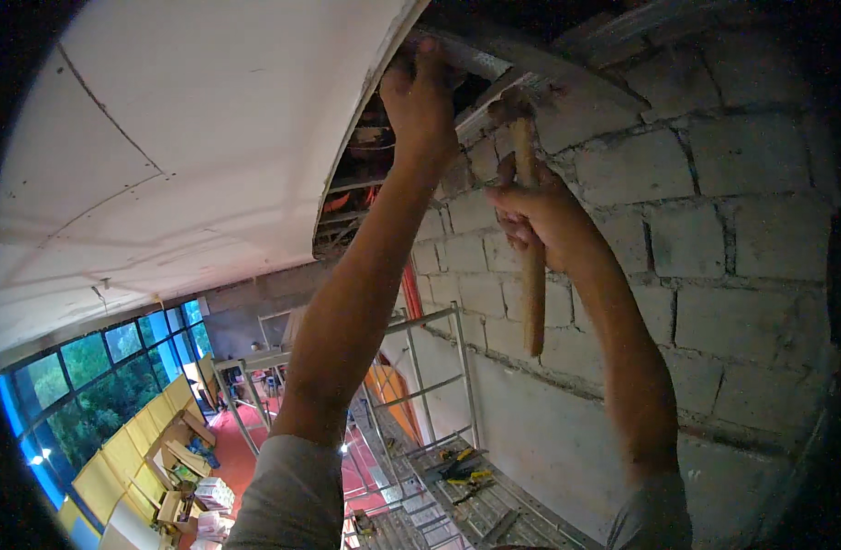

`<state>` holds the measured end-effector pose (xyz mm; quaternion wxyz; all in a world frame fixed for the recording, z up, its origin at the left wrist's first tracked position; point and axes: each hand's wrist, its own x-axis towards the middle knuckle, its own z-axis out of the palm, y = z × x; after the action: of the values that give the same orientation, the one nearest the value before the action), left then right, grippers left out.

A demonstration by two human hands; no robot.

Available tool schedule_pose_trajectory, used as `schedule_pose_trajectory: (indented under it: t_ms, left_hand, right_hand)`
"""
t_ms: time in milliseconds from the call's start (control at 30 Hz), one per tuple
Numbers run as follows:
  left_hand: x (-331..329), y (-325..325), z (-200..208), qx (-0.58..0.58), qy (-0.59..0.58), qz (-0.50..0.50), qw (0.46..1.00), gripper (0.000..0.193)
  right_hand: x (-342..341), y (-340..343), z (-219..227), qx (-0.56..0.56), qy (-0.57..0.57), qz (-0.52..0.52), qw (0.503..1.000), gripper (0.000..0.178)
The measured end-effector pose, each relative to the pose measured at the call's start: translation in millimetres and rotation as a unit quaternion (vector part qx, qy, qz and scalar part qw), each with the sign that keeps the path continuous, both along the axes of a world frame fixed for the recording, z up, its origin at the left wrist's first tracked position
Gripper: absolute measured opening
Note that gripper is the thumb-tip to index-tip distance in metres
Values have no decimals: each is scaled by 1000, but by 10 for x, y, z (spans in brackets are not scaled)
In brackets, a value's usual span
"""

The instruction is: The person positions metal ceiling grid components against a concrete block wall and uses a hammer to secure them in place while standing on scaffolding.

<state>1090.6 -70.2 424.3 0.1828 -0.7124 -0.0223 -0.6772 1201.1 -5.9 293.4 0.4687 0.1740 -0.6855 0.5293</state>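
My right hand (553, 220) is closed around the wooden handle of a hammer (533, 302). The handle hangs nearly upright, and the dark hammer head is at the top, close to the block wall and a pale metal strip (485, 115). Higher up on the left, my left hand (422, 96) reaches into the gap beside the white ceiling panel (228, 119). Its fingers are curled at the end of a long grey strip (576, 73); shadow hides what they grip.
A grey block wall (696, 247) rises close on the right. Below stand metal scaffold frames (462, 376) and a plank platform (508, 513) bearing yellow-handled tools (466, 466). Boxes (187, 454) and windows (109, 357) lie far left, beside a red floor (242, 440).
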Motion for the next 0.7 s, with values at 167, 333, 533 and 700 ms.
schedule_pose_trajectory:
  t_ms: [167,333,533,700]
  left_hand:
    - [179,138,4,133,-130,37,982,28]
    - [1303,934,-653,170,-208,225,937,32]
    - [1253,570,-643,-75,-40,-89,992,28]
    - [1022,696,-635,-26,-44,-10,999,27]
  right_hand:
    - [68,69,-100,6,-8,-16,1000,27]
    - [108,555,-166,-147,142,-8,979,27]
    - [846,779,-994,-192,86,-122,970,26]
    - [1099,655,-1166,-232,51,-121,964,24]
